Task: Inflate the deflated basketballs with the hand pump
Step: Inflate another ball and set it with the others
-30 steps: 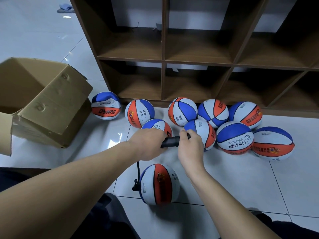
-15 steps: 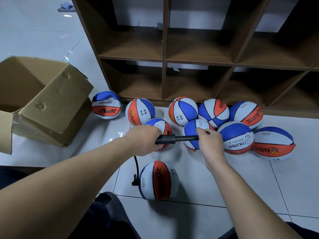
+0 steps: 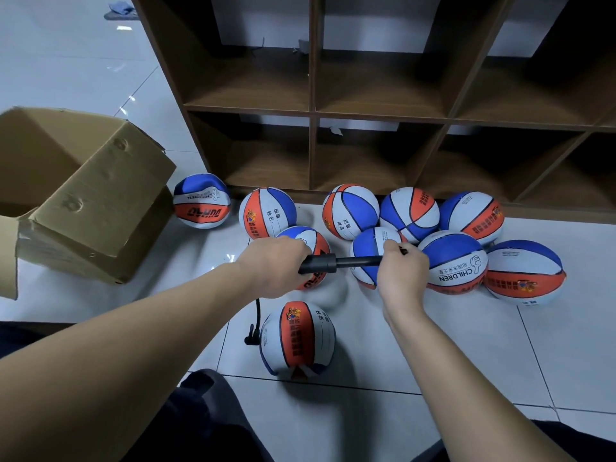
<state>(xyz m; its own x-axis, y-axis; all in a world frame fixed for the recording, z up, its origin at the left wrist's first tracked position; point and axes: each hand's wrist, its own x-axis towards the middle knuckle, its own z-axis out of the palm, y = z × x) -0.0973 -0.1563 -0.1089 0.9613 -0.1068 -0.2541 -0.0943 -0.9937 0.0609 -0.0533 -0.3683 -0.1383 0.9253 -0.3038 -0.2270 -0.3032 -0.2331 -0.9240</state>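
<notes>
While the left hand [image 3: 271, 270] wraps round the black barrel of the hand pump [image 3: 318, 263], the right hand [image 3: 401, 271] closes on its handle at three o'clock from the barrel, with the thin piston rod bare between the two fists, so the stroke looks partly drawn out. From under the left hand a black hose [image 3: 257, 316] drops toward six o'clock and meets the near basketball [image 3: 297, 338] at its nine o'clock side; the needle itself is too small to make out. That ball lies on the tiled floor [image 3: 433, 345], alone and not held by either hand. It looks light and soft-skinned, likely to roll or dimple if pushed, so the pump is best gripped at barrel and handle only, keeping strain off the hose joint. At twelve o'clock beyond the hands, the other basketballs [image 3: 453, 261] cluster before a wooden shelf unit [image 3: 313, 111]. A cardboard box [image 3: 83, 198] lies open at ten o'clock.
</notes>
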